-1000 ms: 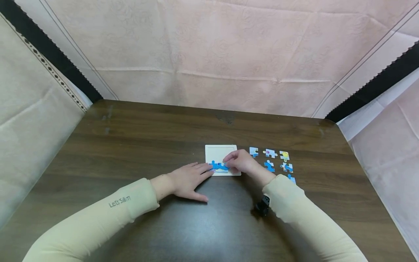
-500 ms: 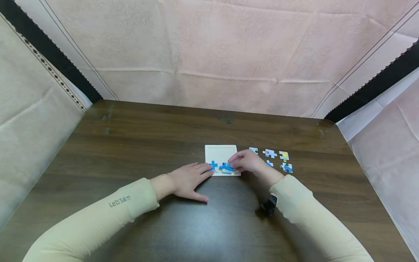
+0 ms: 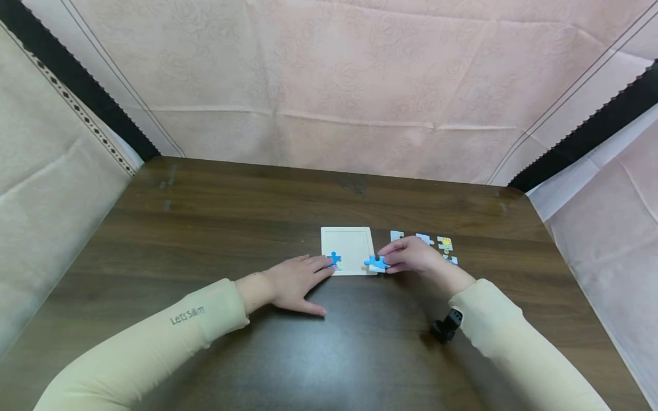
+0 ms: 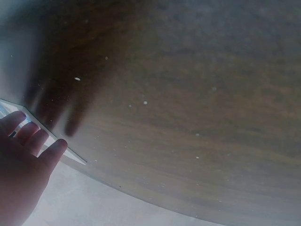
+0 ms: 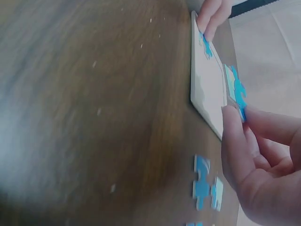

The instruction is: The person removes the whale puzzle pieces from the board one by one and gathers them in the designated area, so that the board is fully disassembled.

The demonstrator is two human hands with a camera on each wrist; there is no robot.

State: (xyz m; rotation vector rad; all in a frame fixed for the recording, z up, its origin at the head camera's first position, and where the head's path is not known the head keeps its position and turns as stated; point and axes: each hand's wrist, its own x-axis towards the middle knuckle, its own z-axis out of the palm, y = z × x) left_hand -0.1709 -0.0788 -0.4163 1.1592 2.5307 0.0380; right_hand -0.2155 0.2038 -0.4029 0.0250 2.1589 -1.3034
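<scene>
A white puzzle tray (image 3: 349, 242) with a raised rim lies on the dark wooden table. In its near left corner sits a blue puzzle piece (image 3: 334, 258). My left hand (image 3: 298, 285) lies flat with fingers spread, its fingertips on that piece and the tray's left edge. At the tray's right edge my right hand (image 3: 413, 255) pinches another blue-and-white puzzle piece (image 3: 376, 262) between thumb and fingers. In the right wrist view this held piece (image 5: 237, 92) is raised above the tray (image 5: 207, 77), standing tilted.
Several loose puzzle pieces lie right of the tray, partly behind my right hand, among them a yellow-patterned piece (image 3: 445, 244) and a pale blue one (image 3: 396, 234). A pale cloth (image 3: 329, 85) hangs behind the table's far edge.
My right hand has moved right, carrying the pinched puzzle piece from beside the corner piece to the tray's right edge. My left hand has stayed still.
</scene>
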